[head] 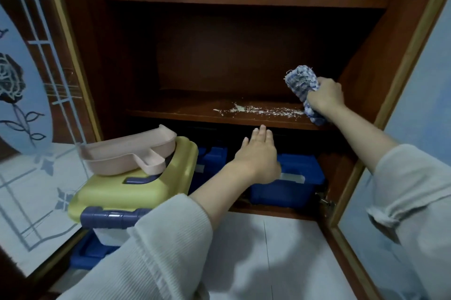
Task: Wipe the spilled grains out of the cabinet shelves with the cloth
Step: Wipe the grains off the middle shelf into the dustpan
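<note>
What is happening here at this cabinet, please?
A person is cleaning an open wooden cabinet. The right hand grips a bunched blue-and-white cloth at the right end of the middle shelf, beside a line of spilled grains that lies along the front edge. The left hand is held open just below that edge and holds nothing. A pink dustpan rests on a yellow-lidded box at the left.
</note>
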Demonstrator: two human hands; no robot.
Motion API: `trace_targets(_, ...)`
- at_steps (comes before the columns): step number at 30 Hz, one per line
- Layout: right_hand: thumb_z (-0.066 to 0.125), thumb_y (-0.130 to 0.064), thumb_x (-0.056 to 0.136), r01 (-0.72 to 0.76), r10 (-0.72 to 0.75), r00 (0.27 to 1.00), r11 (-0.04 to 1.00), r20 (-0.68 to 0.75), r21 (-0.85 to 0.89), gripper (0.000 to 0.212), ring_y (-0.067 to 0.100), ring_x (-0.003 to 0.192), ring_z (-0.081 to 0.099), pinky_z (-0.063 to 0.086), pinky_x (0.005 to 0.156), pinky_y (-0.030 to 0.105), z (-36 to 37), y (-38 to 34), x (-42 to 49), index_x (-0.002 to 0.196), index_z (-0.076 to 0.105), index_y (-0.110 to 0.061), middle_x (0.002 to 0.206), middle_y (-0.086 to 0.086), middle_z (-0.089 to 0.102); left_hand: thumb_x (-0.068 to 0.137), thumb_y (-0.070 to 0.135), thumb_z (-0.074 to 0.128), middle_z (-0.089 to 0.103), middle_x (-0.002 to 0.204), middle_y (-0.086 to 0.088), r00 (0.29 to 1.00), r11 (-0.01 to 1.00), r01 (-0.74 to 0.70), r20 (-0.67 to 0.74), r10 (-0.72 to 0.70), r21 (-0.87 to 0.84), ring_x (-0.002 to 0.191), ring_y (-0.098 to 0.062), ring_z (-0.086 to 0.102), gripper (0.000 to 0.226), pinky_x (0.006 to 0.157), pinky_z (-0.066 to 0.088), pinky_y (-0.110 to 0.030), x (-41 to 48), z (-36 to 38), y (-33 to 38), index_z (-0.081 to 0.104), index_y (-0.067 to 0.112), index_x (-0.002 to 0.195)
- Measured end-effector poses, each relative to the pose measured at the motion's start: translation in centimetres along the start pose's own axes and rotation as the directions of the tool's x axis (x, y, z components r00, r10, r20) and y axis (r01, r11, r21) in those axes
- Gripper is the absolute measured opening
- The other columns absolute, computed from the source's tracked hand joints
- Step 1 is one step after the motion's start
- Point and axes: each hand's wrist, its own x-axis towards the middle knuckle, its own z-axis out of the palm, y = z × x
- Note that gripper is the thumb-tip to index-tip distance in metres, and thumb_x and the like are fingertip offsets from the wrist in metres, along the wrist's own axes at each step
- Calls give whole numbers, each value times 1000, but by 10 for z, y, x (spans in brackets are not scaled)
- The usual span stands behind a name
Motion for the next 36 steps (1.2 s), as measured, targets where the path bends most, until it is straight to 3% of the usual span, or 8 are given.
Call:
trace_targets(3,49,-8,84,5,-5,1000,1000,-22,3,23,31,88,56,38,65,29,-7,4,7,103,63,-8,104,16,63,98,21,43,-22,154,-12,999,999,29,-27,-28,19,144,-25,-16,77,117,0,-37,21,5,-10,-13,2,147)
trace_targets(6,52,-10,85,-5,5,1000,1000,-27,-19,23,36,101,56,37,70,27,-9,7,17,105,63,-5,108,19,62,98,18,41,-25,154,-12,997,998,55,-63,-53,37,143,-26,-18,76,117,-1,-39,45,8,-21,-15,2,146)
trace_targets(15,49,-5,84,3,13,998,969,62,-248,29,39,108,55,46,83,35,12,17,29,112,59,-4,116,21,58,96,23,43,-31,151,-11,976,958,166,-179,-125,236,141,-26,-26,84,115,-9,-43,92,28,-33,-23,3,143)
trace_targets(21,50,-5,79,-40,92,970,973,224,-227,29,35,102,60,47,81,32,45,27,13,105,63,-4,105,19,65,93,24,46,-33,150,-13,958,895,225,-255,-131,385,141,-26,-25,91,114,-9,-45,93,36,-37,-28,2,141)
trace_targets(28,44,-4,86,58,-47,952,998,303,-27,26,36,107,53,45,85,37,71,-5,4,107,59,-8,115,19,57,91,23,50,-33,149,-13,958,898,207,-268,-105,389,141,-26,-24,94,115,-7,-44,94,37,-40,-27,2,141)
trace_targets(31,41,3,87,83,-97,960,995,263,61,39,34,106,55,46,83,34,64,-5,8,119,57,-11,116,19,58,91,22,50,-33,150,-13,960,898,200,-262,-99,392,141,-26,-24,94,115,-7,-44,93,36,-42,-27,2,141)
trace_targets(36,41,5,80,91,-85,992,994,96,-64,60,35,107,57,46,88,34,33,9,31,132,51,-23,109,18,65,92,21,48,-32,150,-13,957,906,199,-275,-97,374,141,-26,-24,91,115,-7,-44,92,37,-41,-26,2,142)
